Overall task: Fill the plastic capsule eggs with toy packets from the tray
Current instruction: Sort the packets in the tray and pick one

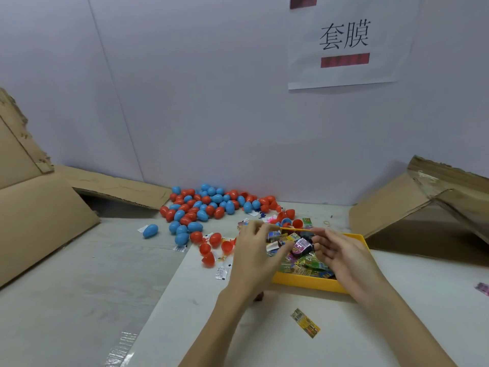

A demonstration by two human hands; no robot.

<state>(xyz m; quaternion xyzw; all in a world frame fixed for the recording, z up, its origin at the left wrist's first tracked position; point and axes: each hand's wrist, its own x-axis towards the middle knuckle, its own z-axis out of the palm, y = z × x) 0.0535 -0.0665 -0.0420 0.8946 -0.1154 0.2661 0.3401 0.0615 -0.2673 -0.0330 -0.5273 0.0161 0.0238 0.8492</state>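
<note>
A yellow tray (312,284) full of colourful toy packets sits on the white table in front of me. Both hands hover over it. My left hand (254,252) has its fingers spread and relaxed, and its thumb reaches a purple toy packet (301,246) raised above the tray. My right hand (341,256) curls its fingers round that packet's right edge. A pile of shut blue and red capsule eggs (206,205) lies at the back by the wall. Open red egg halves (291,215) lie just behind the tray.
Torn cardboard sheets lean at the left (39,221) and right (410,207). A loose yellow packet (305,323) lies on the table near me, another purple one (483,288) at the right edge. Small white sachets (222,272) and red eggs (209,258) are scattered left of the tray.
</note>
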